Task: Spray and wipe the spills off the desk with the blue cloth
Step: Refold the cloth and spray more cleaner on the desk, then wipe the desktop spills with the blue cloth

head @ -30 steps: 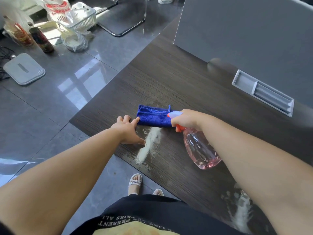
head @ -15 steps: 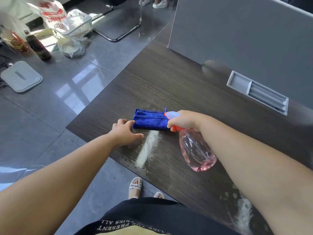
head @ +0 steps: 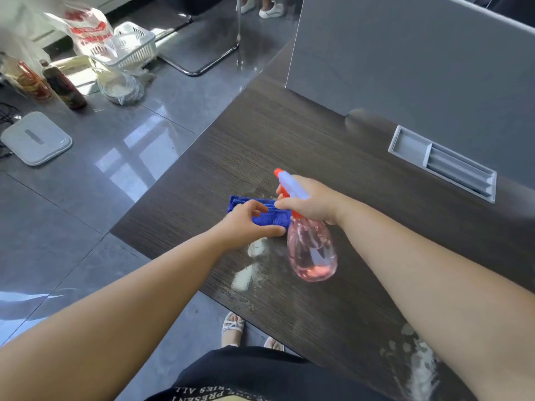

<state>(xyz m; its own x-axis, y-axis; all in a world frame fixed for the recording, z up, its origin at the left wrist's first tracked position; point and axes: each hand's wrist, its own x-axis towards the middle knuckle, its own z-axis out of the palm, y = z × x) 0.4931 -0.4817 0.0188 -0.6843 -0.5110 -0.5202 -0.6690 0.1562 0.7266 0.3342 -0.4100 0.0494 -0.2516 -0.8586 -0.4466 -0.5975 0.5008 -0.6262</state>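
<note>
Head view, compared with half a second ago: the left hand (head: 246, 224) has moved off the bare table (head: 260, 134) and onto the blue cloth (head: 270, 217). Its fingers curl over the top of the cloth and its thumb lies along the near edge, gripping it. Before, this hand lay flat beside the cloth.

The right hand (head: 311, 202) grips the neck of the spray bottle (head: 311, 250), one finger at the trigger. The bottle now stands more upright and its nozzle has risen clear of the cloth's right end, pointing up and away from the person. Pink liquid fills its lower part.

The white spill (head: 256, 246) just below the cloth now shows as two patches rather than one unbroken streak.

Edges: the cloth lies near the table's front edge, not far from its left corner, and speckles from the spill reach that edge. A second spill (head: 419, 369) sits well apart at lower right.

Open room: bare dark wood runs from the cloth to the grey partition (head: 405, 68). The recessed grey tray (head: 443, 163) lies well to the right of the hands.
</note>
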